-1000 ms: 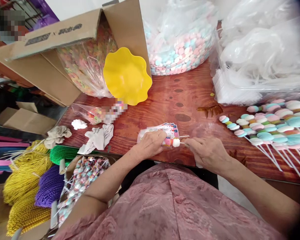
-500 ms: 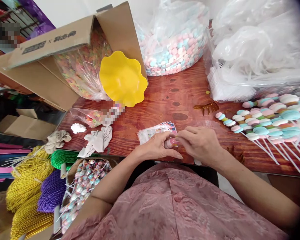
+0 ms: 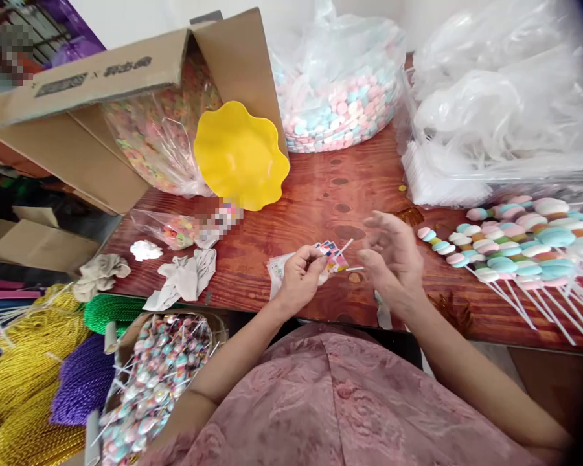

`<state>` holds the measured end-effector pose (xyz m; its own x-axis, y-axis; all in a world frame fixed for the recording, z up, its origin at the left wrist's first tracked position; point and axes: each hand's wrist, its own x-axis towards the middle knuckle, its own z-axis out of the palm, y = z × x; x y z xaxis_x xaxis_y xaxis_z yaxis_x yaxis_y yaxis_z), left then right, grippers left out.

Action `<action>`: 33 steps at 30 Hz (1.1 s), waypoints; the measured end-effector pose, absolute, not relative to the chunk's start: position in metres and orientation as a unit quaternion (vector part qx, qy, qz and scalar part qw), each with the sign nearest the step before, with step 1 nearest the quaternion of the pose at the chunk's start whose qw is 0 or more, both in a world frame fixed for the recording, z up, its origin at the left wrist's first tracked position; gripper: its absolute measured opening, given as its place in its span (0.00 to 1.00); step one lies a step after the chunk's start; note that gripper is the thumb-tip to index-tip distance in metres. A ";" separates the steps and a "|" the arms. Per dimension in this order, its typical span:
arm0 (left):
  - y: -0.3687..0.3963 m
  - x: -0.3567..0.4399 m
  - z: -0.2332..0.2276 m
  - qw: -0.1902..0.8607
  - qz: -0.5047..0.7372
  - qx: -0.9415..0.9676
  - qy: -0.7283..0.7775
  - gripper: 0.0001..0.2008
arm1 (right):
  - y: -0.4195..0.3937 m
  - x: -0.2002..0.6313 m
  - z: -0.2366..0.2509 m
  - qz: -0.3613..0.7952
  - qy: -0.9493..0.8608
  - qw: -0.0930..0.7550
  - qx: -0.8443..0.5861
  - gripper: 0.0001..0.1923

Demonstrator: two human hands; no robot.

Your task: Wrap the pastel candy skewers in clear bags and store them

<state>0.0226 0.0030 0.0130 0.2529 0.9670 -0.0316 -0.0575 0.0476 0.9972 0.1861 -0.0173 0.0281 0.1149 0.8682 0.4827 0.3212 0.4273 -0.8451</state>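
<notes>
My left hand (image 3: 302, 275) is pinched closed over the near side of a stack of printed bags (image 3: 337, 260). A white stick (image 3: 344, 246) sticks out from its fingertips; a pale candy seems to be at its other end, mostly hidden by the fingers. A second white stick end shows just below. To the right, my right hand (image 3: 393, 259) hovers above the table with fingers apart and nothing in them. Beyond it lie marshmallow skewers (image 3: 515, 246) in a heap, their sticks pointing toward me. Brown-gold twist ties (image 3: 408, 215) lie partly behind my right hand.
A yellow wavy bowl (image 3: 240, 155) leans against an open carton (image 3: 238, 65). Behind are a bag of marshmallows (image 3: 344, 110) and a plastic-covered tray (image 3: 505, 175). Crumpled gloves (image 3: 187, 278) lie left. Below the table edge stands a box of wrapped lollipops (image 3: 150, 375) beside coiled gold cords (image 3: 34, 343).
My right hand has come away from the left, moving right and opening. My left hand has turned, its fingers now pinched, and the white stick has come into sight.
</notes>
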 end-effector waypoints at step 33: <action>0.004 0.000 0.029 0.874 0.036 0.431 0.222 0.19 | -0.027 0.224 0.034 -0.118 -0.934 0.214 -0.260 0.16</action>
